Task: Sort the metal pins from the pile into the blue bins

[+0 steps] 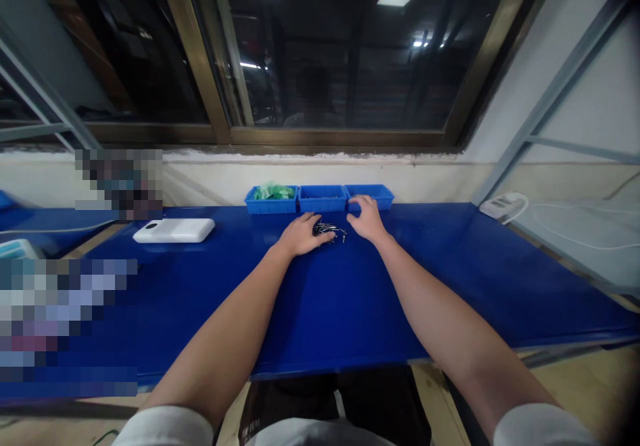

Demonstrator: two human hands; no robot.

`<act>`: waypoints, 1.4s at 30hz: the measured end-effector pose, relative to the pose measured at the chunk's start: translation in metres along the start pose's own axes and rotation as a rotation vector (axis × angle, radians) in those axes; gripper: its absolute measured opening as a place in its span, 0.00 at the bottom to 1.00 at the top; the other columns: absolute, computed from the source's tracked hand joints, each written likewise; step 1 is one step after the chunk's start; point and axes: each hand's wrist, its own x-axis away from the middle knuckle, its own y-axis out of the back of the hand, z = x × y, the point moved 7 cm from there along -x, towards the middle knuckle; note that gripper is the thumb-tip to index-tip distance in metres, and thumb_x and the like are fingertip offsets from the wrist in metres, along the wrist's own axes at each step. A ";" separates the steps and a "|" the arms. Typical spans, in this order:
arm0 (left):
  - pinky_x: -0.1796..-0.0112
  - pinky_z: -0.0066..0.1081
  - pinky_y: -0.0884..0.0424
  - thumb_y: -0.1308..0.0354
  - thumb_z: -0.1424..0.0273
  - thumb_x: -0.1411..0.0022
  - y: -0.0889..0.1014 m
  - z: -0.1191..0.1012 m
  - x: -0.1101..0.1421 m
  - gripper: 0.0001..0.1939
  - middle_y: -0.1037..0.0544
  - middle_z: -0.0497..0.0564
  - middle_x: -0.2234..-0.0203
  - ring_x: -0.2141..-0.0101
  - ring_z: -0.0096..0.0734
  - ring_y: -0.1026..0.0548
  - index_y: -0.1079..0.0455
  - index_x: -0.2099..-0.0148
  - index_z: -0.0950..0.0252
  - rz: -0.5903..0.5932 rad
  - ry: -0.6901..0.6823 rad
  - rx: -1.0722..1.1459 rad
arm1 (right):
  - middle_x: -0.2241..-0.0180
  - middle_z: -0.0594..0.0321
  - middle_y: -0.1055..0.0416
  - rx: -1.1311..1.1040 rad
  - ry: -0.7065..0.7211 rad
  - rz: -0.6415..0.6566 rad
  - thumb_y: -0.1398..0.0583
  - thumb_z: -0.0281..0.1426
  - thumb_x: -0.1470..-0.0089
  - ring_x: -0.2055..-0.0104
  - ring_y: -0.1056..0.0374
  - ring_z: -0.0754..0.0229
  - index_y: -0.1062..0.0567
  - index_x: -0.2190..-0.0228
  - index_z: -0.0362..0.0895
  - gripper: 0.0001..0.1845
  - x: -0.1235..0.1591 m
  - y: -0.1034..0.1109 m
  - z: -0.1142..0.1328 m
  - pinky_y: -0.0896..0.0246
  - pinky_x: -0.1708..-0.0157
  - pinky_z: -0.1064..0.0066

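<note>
A small pile of thin, dark and shiny metal pieces (pixel 330 227), which look like screws or pins, lies on the blue tabletop (pixel 330 299). At the pile's left edge rests my left hand (pixel 301 234), its thumb and fingers apart around the pieces. My right hand (pixel 367 218) is just right of the pile, in front of the right blue bin (pixel 383 199); its fingers are bent, with a gap between thumb and forefinger and nothing visible in it. Small bits lie in the middle blue bin (pixel 323 201), too small to name. Green plastic bags (pixel 274 191) fill the left blue bin (pixel 251 205).
A white device like a power bank (pixel 175 231) lies to the left. At the right back corner is a white power strip (pixel 501 204) with a cable. A window (pixel 350 53) rises behind the bins, and metal frames (pixel 545 99) flank the table. Some areas at left are blurred out.
</note>
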 end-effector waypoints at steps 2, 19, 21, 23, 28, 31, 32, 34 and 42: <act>0.44 0.48 0.50 0.52 0.40 0.51 -0.009 -0.001 0.002 0.45 0.46 0.63 0.40 0.40 0.52 0.49 0.45 0.39 0.65 0.111 -0.001 -0.032 | 0.58 0.56 0.34 -0.020 0.037 0.127 0.42 0.35 0.54 0.52 0.41 0.52 0.29 0.60 0.44 0.17 0.004 -0.008 0.011 0.48 0.52 0.58; 0.43 0.47 0.54 0.57 0.43 0.46 -0.027 -0.007 -0.001 0.44 0.51 0.65 0.38 0.39 0.50 0.54 0.50 0.37 0.69 0.199 0.007 -0.034 | 0.68 0.60 0.31 0.028 0.045 0.302 0.43 0.35 0.48 0.64 0.36 0.61 0.25 0.69 0.46 0.09 0.017 -0.043 0.026 0.45 0.62 0.70; 0.44 0.47 0.52 0.56 0.43 0.46 -0.025 -0.008 -0.001 0.44 0.49 0.66 0.39 0.39 0.51 0.52 0.49 0.38 0.69 0.176 -0.001 -0.021 | 0.68 0.60 0.30 0.012 0.065 0.285 0.44 0.36 0.47 0.65 0.35 0.61 0.24 0.69 0.46 0.10 0.017 -0.040 0.027 0.45 0.62 0.70; 0.44 0.47 0.50 0.54 0.43 0.47 -0.024 -0.008 -0.001 0.43 0.48 0.66 0.40 0.39 0.51 0.51 0.47 0.39 0.70 0.154 -0.011 -0.011 | 0.68 0.60 0.30 -0.004 0.084 0.275 0.45 0.36 0.47 0.66 0.35 0.61 0.23 0.69 0.46 0.11 0.017 -0.037 0.029 0.44 0.62 0.70; 0.45 0.43 0.46 0.52 0.48 0.43 -0.012 -0.017 -0.001 0.38 0.41 0.65 0.42 0.42 0.48 0.44 0.47 0.40 0.71 0.022 -0.109 0.029 | 0.70 0.61 0.28 -0.070 0.106 0.202 0.46 0.36 0.46 0.67 0.35 0.61 0.21 0.71 0.47 0.13 0.016 -0.026 0.036 0.44 0.63 0.69; 0.49 0.37 0.39 0.53 0.57 0.39 0.004 -0.026 0.000 0.28 0.34 0.61 0.47 0.47 0.40 0.35 0.43 0.42 0.69 -0.131 -0.185 0.078 | 0.72 0.62 0.28 -0.165 0.091 0.140 0.45 0.35 0.47 0.68 0.34 0.62 0.22 0.74 0.47 0.13 0.015 -0.019 0.038 0.43 0.63 0.70; 0.51 0.36 0.36 0.53 0.60 0.38 0.009 -0.029 0.001 0.23 0.31 0.59 0.50 0.50 0.38 0.32 0.41 0.44 0.68 -0.171 -0.202 0.088 | 0.72 0.62 0.28 -0.208 0.077 0.125 0.45 0.34 0.47 0.68 0.34 0.62 0.22 0.74 0.46 0.13 0.015 -0.018 0.038 0.43 0.64 0.70; 0.54 0.34 0.34 0.54 0.65 0.37 0.016 -0.032 0.001 0.16 0.27 0.56 0.57 0.57 0.35 0.29 0.36 0.50 0.65 -0.233 -0.224 0.098 | 0.71 0.63 0.27 -0.292 0.048 0.113 0.45 0.33 0.48 0.67 0.33 0.62 0.22 0.74 0.46 0.12 0.014 -0.017 0.037 0.42 0.63 0.70; 0.58 0.33 0.32 0.53 0.71 0.37 0.025 -0.034 0.001 0.10 0.25 0.53 0.65 0.62 0.32 0.27 0.31 0.59 0.64 -0.336 -0.242 0.147 | 0.72 0.64 0.26 -0.497 -0.058 0.165 0.44 0.36 0.51 0.67 0.33 0.60 0.24 0.74 0.44 0.11 0.014 -0.024 0.029 0.41 0.63 0.70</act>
